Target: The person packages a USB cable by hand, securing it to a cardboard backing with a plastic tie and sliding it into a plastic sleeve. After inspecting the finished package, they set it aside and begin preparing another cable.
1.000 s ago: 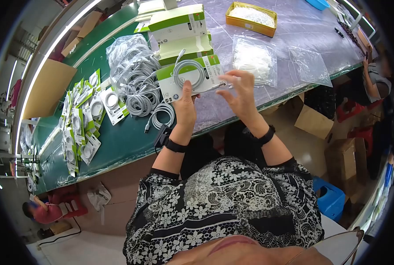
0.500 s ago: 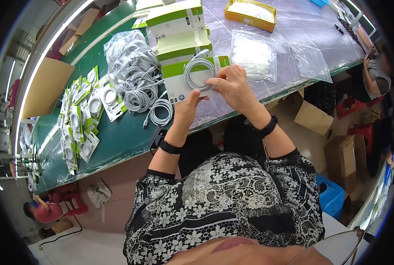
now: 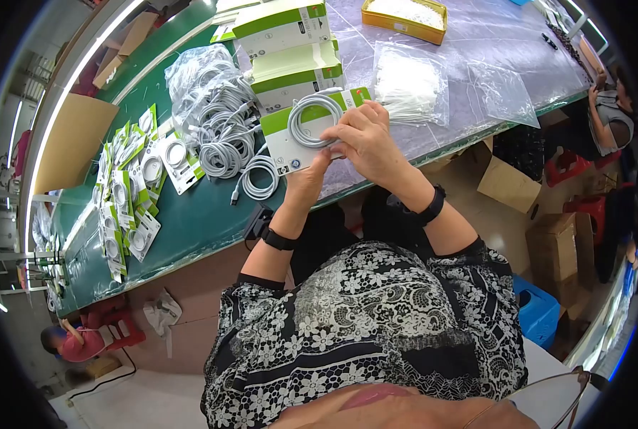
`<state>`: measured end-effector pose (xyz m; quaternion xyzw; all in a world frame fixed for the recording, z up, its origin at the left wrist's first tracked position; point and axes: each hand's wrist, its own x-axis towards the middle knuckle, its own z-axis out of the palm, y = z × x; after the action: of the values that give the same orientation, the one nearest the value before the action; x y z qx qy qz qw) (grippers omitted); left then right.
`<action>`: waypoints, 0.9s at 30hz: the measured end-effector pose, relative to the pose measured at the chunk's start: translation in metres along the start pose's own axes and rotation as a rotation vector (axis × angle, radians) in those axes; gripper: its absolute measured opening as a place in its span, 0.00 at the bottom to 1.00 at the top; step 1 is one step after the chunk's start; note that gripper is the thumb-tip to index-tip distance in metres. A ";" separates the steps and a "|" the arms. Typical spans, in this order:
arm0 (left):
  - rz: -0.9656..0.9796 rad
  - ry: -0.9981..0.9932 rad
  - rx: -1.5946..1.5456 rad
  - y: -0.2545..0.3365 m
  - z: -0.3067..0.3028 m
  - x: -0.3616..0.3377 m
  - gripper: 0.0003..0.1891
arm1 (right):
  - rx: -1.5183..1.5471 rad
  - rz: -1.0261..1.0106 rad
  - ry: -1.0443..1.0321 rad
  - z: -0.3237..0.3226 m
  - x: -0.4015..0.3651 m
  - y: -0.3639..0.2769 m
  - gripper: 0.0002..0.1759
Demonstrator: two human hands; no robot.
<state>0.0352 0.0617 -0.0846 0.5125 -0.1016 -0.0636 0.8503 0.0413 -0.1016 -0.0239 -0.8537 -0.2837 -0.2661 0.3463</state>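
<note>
A white and green packaging card [image 3: 279,146] is tilted up in front of me, with a coiled white cable [image 3: 294,129] lying against its face. My left hand [image 3: 306,186] grips the card's bottom edge, thumb at the front and the other fingers mostly hidden behind. My right hand [image 3: 372,146] is closed in a pinch at the lower right of the coil. Its fingers cover that part of the card, and any small tie there is hidden. Just left of the card, a loose coiled cable [image 3: 259,179] rests on the green table.
Stacked green and white cards [image 3: 294,68] stand behind my hands. Bagged cables [image 3: 208,79] and a pile of carded cables [image 3: 122,193] lie to the left. White ties in a plastic bag [image 3: 408,82] and a yellow tray [image 3: 404,27] sit to the right. Other people sit farther off.
The card and coil have come slightly lower and tilted more. My right hand has shifted a little left, its fingers now closer together over the coil's lower right.
</note>
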 end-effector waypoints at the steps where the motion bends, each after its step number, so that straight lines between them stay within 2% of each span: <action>1: -0.017 0.010 0.044 0.000 0.000 0.000 0.21 | 0.005 -0.009 0.000 0.001 0.000 0.001 0.13; 3: -0.034 0.017 0.089 0.000 0.000 -0.001 0.21 | 0.011 -0.028 0.004 0.002 0.001 0.003 0.12; 6: -0.025 -0.032 -0.185 0.005 0.007 -0.006 0.21 | 0.026 -0.033 -0.009 0.001 0.001 0.005 0.13; 7: -0.029 -0.032 -0.184 0.004 0.007 -0.007 0.21 | 0.034 -0.033 -0.018 0.000 0.001 0.005 0.13; 16: -0.015 0.024 0.108 -0.004 0.002 -0.011 0.21 | 0.108 0.037 -0.069 -0.002 -0.005 0.012 0.15; 18: 0.029 0.048 0.214 -0.006 0.002 -0.010 0.21 | 0.124 0.028 0.030 -0.003 -0.004 0.009 0.14; 20: 0.047 0.039 0.138 -0.006 0.008 -0.008 0.21 | 0.110 0.037 0.087 -0.015 -0.008 0.016 0.13; 23: 0.092 0.062 0.005 0.005 0.010 -0.005 0.20 | 0.439 0.383 0.226 -0.036 -0.018 0.039 0.10; 24: 0.120 0.061 0.001 0.009 0.006 -0.004 0.20 | 0.434 0.391 0.229 -0.043 -0.025 0.056 0.10; 26: 0.181 0.065 -0.009 0.015 0.004 -0.001 0.19 | 0.050 0.525 0.109 -0.048 -0.046 0.095 0.05; 27: 0.180 0.061 -0.012 0.017 0.006 0.001 0.19 | 0.046 0.526 0.111 -0.042 -0.052 0.100 0.05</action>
<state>0.0351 0.0645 -0.0664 0.4978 -0.1207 0.0283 0.8584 0.0606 -0.2084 -0.0755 -0.8741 -0.0388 -0.2066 0.4379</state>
